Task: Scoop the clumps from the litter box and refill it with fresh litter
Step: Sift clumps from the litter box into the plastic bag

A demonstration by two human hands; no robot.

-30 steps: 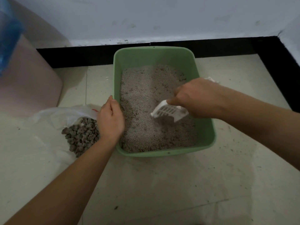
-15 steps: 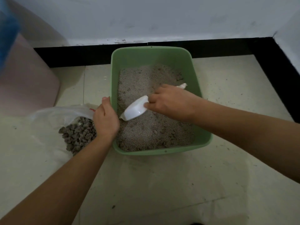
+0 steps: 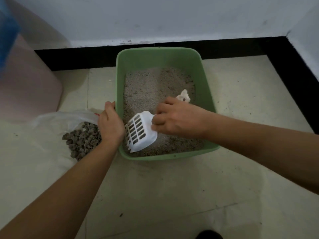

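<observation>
Box (image 3: 208, 94) holds loose grey litter (image 3: 146, 87); bag (image 3: 60, 118) of clumps (image 3: 82, 138) lies just left of it. Scoop (image 3: 138, 131), back-up half a second ago, now shows its slots (empty, as far as I can see), teeth at the near-left corner. Right hand (image 3: 177, 119) grips its handle; left hand (image 3: 110, 125) stays straight-fingered against the left rim. Another sifting pass looks due
</observation>
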